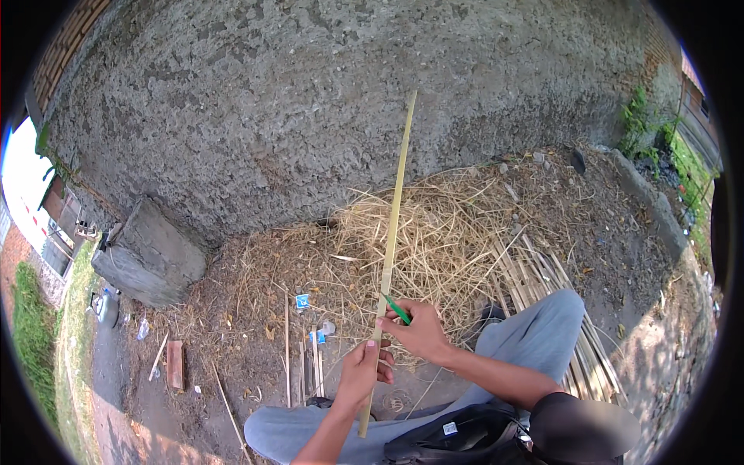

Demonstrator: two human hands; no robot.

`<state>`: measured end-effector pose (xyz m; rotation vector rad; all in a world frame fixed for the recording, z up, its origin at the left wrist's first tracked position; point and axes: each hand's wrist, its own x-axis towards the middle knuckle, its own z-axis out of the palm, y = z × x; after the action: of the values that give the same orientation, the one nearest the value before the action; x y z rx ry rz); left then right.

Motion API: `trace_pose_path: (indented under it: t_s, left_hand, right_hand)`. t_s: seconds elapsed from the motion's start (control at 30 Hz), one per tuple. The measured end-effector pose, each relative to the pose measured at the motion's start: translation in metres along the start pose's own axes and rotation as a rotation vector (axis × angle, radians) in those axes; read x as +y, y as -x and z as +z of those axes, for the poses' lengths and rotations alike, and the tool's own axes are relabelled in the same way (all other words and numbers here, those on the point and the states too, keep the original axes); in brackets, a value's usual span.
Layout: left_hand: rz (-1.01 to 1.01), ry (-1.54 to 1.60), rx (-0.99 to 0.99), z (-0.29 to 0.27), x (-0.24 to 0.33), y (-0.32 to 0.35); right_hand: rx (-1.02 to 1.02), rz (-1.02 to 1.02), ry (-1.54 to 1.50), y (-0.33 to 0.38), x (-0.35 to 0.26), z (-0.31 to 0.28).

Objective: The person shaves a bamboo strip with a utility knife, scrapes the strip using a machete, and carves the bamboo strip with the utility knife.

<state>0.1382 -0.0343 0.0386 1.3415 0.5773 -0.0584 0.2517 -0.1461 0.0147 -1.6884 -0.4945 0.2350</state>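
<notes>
A long, flat bamboo strip [396, 211] slants up from over my lap, its far end tapering in front of the wall. My left hand [359, 375] is closed round its lower part, thumb on top. Just above, my right hand [419, 332] grips a slim green tool [399, 311] against the strip's edge; whether it is a knife or a pen I cannot tell. The strip's short lower end sticks out below my left hand, over my crossed legs.
A heap of pale shavings [434, 236] lies before me against the rough grey wall [325, 101]. Split bamboo strips [583, 341] are bundled at my right knee. To the left are a concrete block [159, 252], a brick [176, 366] and a blue-grey container [105, 308].
</notes>
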Motion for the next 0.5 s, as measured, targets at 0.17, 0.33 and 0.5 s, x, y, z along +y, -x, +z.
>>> trace_pose_path:
  t_s: [0.17, 0.33, 0.5]
  left_hand:
    - [-0.136, 0.176, -0.031, 0.002, -0.002, 0.001]
    - [-0.281, 0.318, -0.18, -0.012, -0.002, 0.005]
    - [-0.387, 0.409, -0.274, -0.011, -0.004, 0.011]
  right_hand:
    - [-0.042, -0.021, 0.248, 0.005, -0.017, -0.023]
    - [0.026, -0.201, 0.41, 0.011, 0.006, -0.038]
    - [-0.044, -0.358, 0.448, 0.02, 0.009, -0.029]
